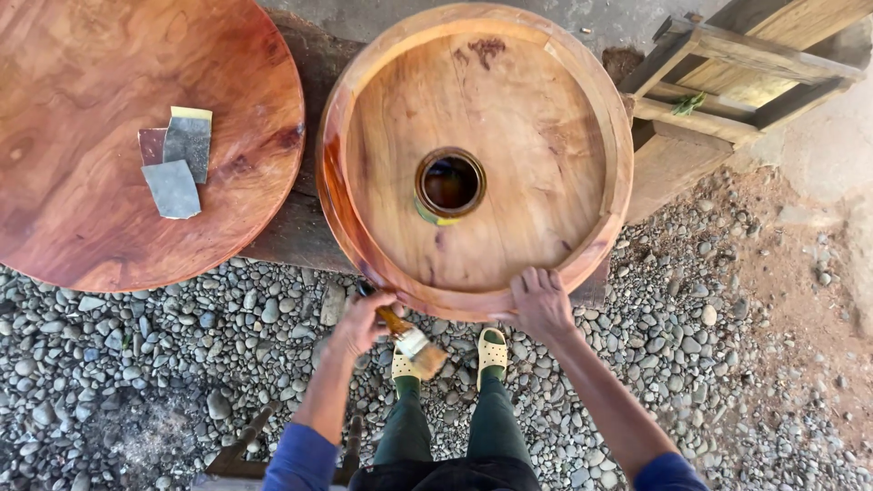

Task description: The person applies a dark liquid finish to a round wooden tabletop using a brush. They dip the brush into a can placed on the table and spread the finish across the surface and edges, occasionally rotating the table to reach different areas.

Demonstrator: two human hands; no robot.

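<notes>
The round wooden basin (477,159), with a hole at its centre, sits in front of you on a dark plank, its near rim over the gravel (136,364). It looks heavy, stiff and freshly glossy, so probably slick; the thick rim is the place to hold it. Your right hand (542,302) grips that near rim. Your left hand (364,320) is clenched on a paintbrush (411,341) just below the rim. Sandpaper sheets (175,162) lie on the round tabletop (100,136) to the left.
</notes>
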